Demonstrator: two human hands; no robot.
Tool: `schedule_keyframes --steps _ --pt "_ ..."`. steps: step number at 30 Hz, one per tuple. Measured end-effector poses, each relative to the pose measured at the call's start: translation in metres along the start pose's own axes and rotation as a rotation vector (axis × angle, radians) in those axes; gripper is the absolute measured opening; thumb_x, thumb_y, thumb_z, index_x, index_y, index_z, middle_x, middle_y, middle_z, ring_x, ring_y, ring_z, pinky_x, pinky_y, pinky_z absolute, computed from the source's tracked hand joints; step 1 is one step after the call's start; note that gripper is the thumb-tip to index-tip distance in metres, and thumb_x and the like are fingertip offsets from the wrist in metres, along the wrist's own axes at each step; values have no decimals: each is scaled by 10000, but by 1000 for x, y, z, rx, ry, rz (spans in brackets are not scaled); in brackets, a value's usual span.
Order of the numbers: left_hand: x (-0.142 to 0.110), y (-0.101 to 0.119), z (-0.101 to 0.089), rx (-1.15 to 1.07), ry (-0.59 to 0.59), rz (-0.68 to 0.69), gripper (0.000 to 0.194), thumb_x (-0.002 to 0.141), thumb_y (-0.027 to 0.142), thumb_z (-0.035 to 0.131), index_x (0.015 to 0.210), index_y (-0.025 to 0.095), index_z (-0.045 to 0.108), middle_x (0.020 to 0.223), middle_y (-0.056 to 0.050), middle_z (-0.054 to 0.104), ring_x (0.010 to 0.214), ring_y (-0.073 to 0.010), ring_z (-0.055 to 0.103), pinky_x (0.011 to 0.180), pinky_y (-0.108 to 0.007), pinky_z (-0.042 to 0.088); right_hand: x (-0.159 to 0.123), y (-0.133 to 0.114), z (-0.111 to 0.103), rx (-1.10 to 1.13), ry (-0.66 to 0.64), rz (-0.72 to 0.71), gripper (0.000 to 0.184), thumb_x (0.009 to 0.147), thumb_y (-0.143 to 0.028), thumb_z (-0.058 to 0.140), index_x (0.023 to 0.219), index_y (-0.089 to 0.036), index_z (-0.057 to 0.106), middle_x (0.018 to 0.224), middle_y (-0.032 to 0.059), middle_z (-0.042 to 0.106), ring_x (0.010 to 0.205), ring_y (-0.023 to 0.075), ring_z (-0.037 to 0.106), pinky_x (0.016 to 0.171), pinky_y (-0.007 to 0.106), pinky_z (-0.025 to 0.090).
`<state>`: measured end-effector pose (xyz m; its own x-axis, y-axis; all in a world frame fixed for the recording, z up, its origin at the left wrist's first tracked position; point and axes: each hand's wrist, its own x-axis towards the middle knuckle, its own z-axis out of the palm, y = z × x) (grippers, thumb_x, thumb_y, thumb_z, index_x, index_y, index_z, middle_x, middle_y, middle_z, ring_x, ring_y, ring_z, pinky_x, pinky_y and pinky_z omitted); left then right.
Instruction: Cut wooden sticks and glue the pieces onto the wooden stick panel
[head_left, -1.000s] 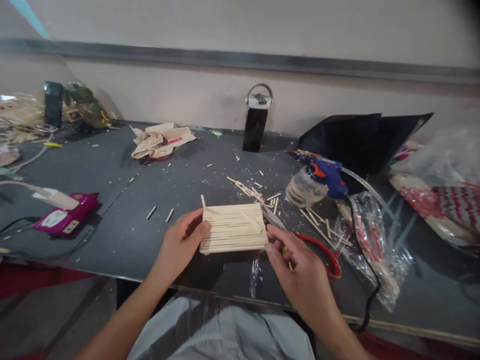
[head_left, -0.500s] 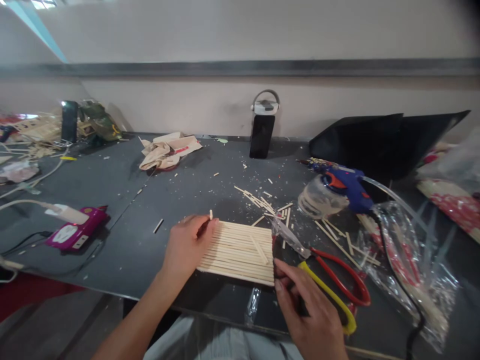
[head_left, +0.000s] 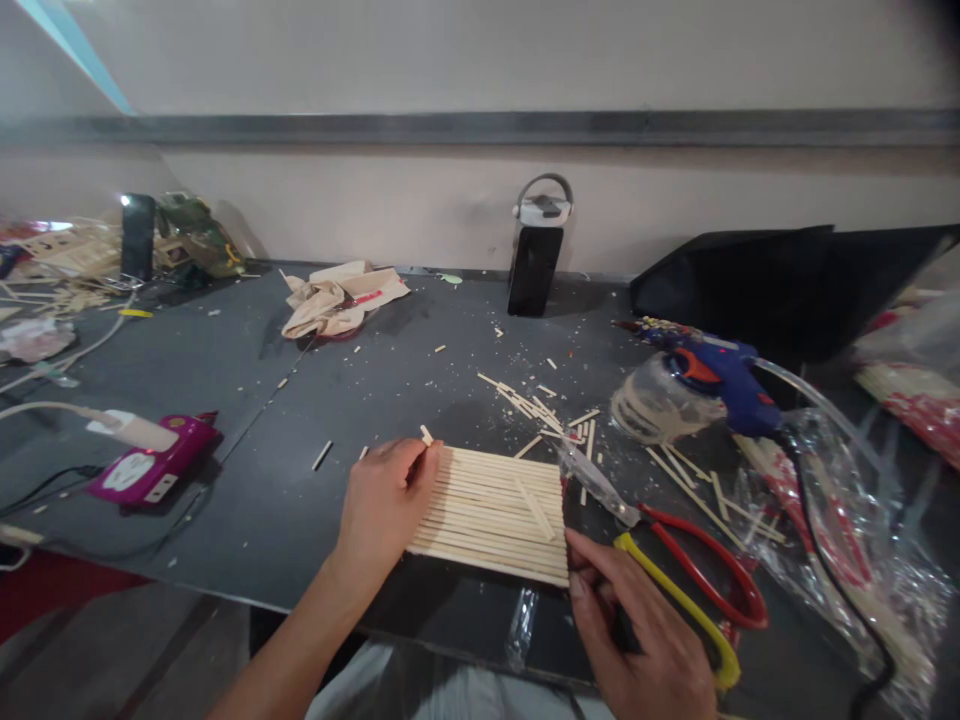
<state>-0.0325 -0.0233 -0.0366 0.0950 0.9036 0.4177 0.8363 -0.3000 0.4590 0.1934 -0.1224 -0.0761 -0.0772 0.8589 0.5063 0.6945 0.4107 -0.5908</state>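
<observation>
A flat panel of pale wooden sticks [head_left: 491,510] lies near the front edge of the dark table [head_left: 247,500]. My left hand [head_left: 382,505] rests curled on the panel's left end, fingers pressing its edge beside a short stick stub. My right hand [head_left: 645,640] sits low at the panel's right front corner, fingers bent, fingertips touching the corner. Its fingers lie over the yellow handle of the scissors [head_left: 675,570], whose blades point up-left along the panel's right end.
A blue glue gun [head_left: 712,375] lies on a tape roll at right, its black cord running forward. Clear bags of sticks [head_left: 832,520], loose sticks [head_left: 540,405], a black bottle [head_left: 536,260], crumpled paper [head_left: 341,295] and a pink device [head_left: 150,465] surround the panel.
The panel was lowered from a slight lift to lie flat on the table. My right hand slid back from the panel's right edge toward me, near the scissors.
</observation>
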Motion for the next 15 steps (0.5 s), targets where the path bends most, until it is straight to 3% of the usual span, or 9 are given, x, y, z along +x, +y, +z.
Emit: schedule_keyframes --steps 8,15 --pt "0 -1 0 -1 -17 -54 280 869 303 522 654 172 643 571 0 636 543 -134 573 533 -230 359 4 -5 -1 21 -3 17 307 897 -100 495 1194 -149 554 951 84 660 815 154 635 714 252 533" --pt "-1 0 -4 -257 -90 -283 342 870 431 526 740 161 691 652 -15 678 611 -151 608 579 -229 423 3 -3 0 16 -18 9 309 906 -115 485 1206 -154 546 935 80 664 796 154 640 701 253 535"
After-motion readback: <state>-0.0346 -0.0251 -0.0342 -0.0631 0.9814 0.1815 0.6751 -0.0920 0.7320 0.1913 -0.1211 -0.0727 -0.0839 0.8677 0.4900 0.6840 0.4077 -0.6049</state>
